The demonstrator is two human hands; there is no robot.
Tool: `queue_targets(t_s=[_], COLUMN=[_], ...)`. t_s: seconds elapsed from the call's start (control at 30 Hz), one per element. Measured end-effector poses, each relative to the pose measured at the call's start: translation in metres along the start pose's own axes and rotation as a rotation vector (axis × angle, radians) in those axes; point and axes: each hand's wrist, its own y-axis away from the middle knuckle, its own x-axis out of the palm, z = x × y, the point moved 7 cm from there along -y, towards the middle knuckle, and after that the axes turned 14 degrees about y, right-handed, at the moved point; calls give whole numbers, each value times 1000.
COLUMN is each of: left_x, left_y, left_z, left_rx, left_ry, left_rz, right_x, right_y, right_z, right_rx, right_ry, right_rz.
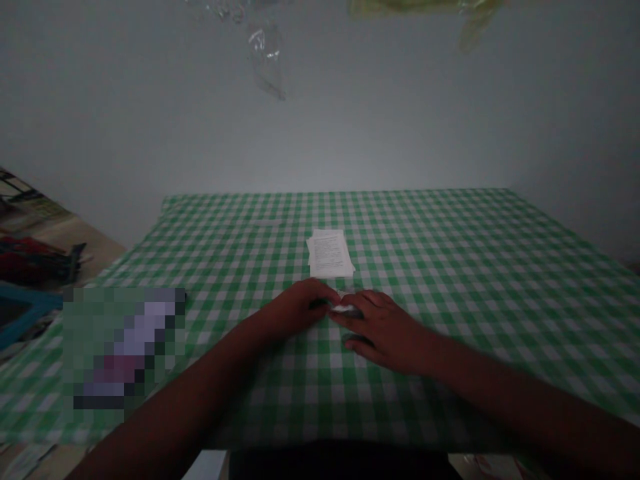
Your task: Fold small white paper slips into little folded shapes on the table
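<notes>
At the middle of the table, my left hand [311, 301] and my right hand [384, 327] meet over a small pale, thin piece [344, 309]. The fingers cover most of it, so its kind cannot be made out. My left hand is closed, its fingertips pressed to the piece from the left. From the right, the fingers of my right hand reach over and against it, with the thumb held apart below. Just beyond my hands lies a small stack of printed paper sheets [330, 253], its edges slightly uneven.
A green and white checked cloth [450, 267] covers the table, which stands against a pale wall [320, 133]. At the left lies a pixelated, dark-edged object [135, 340]. A faint clear strip [269, 222] rests toward the back. A blue frame [25, 310] stands beyond the left edge.
</notes>
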Motion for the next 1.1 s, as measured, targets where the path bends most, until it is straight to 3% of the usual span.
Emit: queue_targets(t_s=[0.37, 1.1], left_x=[9, 7], left_y=[-4, -4], left_z=[-9, -8], left_rx=[135, 105], left_ry=[-86, -85], left_rz=[61, 106], right_x=[-1, 0], right_y=[7, 6], right_z=[-5, -3], right_rx=[9, 5], right_ry=[34, 71], right_rz=[30, 21])
